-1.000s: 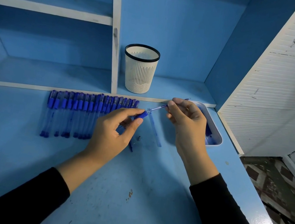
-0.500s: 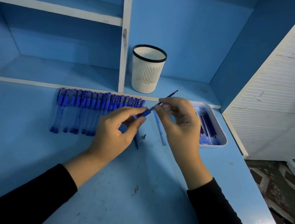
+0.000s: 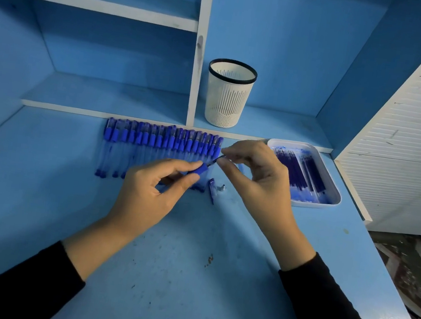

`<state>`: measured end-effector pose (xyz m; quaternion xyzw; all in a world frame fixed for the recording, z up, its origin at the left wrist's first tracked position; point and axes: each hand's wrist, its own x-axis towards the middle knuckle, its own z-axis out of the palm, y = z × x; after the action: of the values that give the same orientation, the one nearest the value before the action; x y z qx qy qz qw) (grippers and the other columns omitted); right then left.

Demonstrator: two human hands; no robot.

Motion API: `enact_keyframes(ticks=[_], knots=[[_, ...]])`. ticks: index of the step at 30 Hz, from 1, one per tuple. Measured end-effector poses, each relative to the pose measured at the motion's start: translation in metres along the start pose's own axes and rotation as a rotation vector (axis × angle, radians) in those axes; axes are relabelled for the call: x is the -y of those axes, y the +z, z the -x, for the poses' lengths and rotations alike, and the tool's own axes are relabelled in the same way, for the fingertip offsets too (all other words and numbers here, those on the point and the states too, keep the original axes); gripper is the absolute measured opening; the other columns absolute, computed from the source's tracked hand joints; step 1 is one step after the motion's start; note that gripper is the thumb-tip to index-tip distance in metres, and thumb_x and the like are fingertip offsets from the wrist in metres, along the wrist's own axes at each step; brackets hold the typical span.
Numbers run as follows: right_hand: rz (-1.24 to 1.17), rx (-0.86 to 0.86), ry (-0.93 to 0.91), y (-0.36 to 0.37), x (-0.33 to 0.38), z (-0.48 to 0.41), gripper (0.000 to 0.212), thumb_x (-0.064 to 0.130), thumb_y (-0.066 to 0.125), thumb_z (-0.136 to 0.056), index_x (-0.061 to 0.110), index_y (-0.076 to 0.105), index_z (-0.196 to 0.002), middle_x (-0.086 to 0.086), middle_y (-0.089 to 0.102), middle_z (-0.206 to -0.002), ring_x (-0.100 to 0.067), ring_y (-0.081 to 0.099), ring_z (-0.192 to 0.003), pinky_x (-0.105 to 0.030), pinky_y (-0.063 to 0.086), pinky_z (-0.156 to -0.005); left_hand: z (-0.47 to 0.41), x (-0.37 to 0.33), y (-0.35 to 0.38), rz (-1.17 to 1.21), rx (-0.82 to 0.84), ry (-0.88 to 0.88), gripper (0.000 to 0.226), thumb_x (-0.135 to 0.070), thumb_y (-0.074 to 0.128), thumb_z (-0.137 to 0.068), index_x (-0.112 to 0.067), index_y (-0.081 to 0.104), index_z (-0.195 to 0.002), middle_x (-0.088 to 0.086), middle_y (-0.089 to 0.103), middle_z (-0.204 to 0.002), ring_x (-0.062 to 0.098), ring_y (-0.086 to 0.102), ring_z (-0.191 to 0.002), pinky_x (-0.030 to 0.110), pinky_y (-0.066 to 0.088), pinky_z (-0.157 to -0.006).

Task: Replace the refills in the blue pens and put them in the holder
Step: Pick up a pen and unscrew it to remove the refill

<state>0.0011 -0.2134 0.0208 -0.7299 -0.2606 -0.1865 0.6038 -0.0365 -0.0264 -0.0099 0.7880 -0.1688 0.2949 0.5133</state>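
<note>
My left hand [image 3: 156, 192] grips a blue pen barrel [image 3: 201, 169] by its rubber grip, the open end pointing up and right. My right hand [image 3: 255, 176] pinches the refill [image 3: 216, 160] with thumb and forefinger where it sticks out of that barrel; only a short end shows. A pen cap [image 3: 212, 190] and a small metal tip [image 3: 222, 187] lie on the desk just below the hands. A row of several blue pens [image 3: 151, 148] lies behind my left hand. The white mesh holder [image 3: 228, 94] stands upright on the low shelf, nothing visible inside.
A white tray [image 3: 333, 201] with several blue refills sits at the right, close to my right hand. The blue desk [image 3: 160, 274] has a raised shelf step behind the pens, a white upright divider [image 3: 199, 49] left of the holder, and its edge drops off on the right.
The refill has gone further into the barrel: a long piece stuck out past my right hand before, now only a short end shows. My right hand has closed in toward my left.
</note>
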Motion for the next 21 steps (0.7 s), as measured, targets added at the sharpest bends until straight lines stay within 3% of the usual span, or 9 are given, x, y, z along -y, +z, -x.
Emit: enact_keyframes(ticks=[6, 9, 11, 14, 18, 21], knots=[[-0.011, 0.224, 0.061, 0.002, -0.002, 0.005, 0.014, -0.001, 0.066, -0.085, 0.004, 0.073, -0.097, -0.007, 0.07, -0.094, -0.019, 0.067, -0.088, -0.026, 0.052, -0.084, 0.002, 0.003, -0.013, -0.046, 0.077, 0.013, 0.022, -0.022, 0.072, -0.085, -0.017, 0.072, -0.107, -0.006, 0.074, -0.09, 0.005, 0.069, -0.076, 0.015, 0.054, -0.073], [-0.049, 0.177, 0.143, -0.002, -0.002, 0.002, 0.02, 0.0, 0.065, -0.088, 0.013, 0.072, -0.102, -0.006, 0.072, -0.101, -0.015, 0.068, -0.093, -0.023, 0.05, -0.088, 0.001, 0.005, -0.015, -0.044, 0.087, 0.013, 0.022, -0.019, 0.072, -0.086, -0.014, 0.073, -0.107, -0.012, 0.073, -0.095, 0.008, 0.069, -0.077, 0.019, 0.056, -0.073], [0.097, 0.116, 0.131, -0.008, -0.007, 0.0, 0.02, 0.002, 0.065, -0.088, 0.017, 0.072, -0.099, 0.001, 0.073, -0.098, -0.009, 0.068, -0.088, -0.02, 0.05, -0.086, -0.001, 0.006, -0.014, -0.043, 0.08, 0.006, 0.021, -0.013, 0.072, -0.086, -0.012, 0.073, -0.107, -0.014, 0.072, -0.097, 0.007, 0.068, -0.079, 0.017, 0.054, -0.074], [0.479, 0.243, 0.038, -0.019, -0.018, 0.0, 0.015, 0.008, 0.072, -0.084, 0.015, 0.074, -0.097, 0.002, 0.071, -0.089, -0.007, 0.061, -0.078, -0.01, 0.046, -0.077, -0.002, 0.009, -0.014, -0.051, 0.078, 0.009, 0.02, -0.006, 0.072, -0.086, -0.005, 0.073, -0.105, -0.012, 0.071, -0.102, 0.001, 0.069, -0.088, 0.015, 0.053, -0.08], [0.58, 0.456, 0.038, -0.019, -0.025, 0.001, 0.014, 0.008, 0.075, -0.081, 0.012, 0.074, -0.094, -0.003, 0.068, -0.083, -0.014, 0.059, -0.07, -0.022, 0.049, -0.071, -0.004, 0.015, -0.014, -0.069, 0.087, -0.015, 0.021, -0.006, 0.072, -0.087, -0.008, 0.073, -0.107, -0.01, 0.072, -0.102, 0.001, 0.069, -0.091, 0.017, 0.054, -0.082], [0.554, 0.433, 0.053, -0.015, -0.024, 0.002, 0.01, 0.002, 0.072, -0.081, 0.011, 0.073, -0.087, -0.004, 0.069, -0.08, -0.018, 0.063, -0.07, -0.027, 0.052, -0.072, -0.004, 0.016, -0.015, -0.061, 0.096, -0.057, 0.023, -0.006, 0.072, -0.087, -0.012, 0.072, -0.109, -0.011, 0.072, -0.102, 0.001, 0.069, -0.093, 0.017, 0.054, -0.083]])
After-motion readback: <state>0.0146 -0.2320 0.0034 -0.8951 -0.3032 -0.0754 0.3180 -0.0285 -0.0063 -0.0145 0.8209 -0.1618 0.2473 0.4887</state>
